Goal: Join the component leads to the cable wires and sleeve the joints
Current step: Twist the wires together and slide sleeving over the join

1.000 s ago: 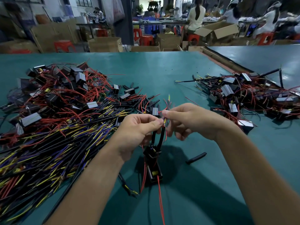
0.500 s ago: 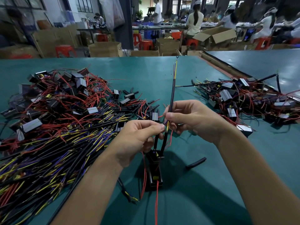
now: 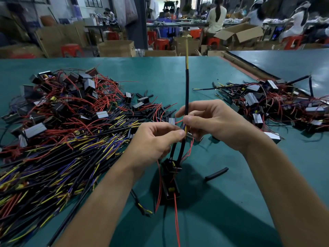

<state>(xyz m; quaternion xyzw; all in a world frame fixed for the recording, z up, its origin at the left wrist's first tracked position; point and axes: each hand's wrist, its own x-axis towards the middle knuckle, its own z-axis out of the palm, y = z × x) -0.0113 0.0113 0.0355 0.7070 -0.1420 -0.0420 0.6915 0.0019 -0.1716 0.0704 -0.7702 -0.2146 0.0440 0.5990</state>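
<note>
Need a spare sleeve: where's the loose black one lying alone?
Head view: the sleeve lies right of the black component, below the right hand.

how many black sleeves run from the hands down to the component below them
2: the left sleeve and the right sleeve, side by side just above the component. Any others inside the grip would be hidden.
</note>
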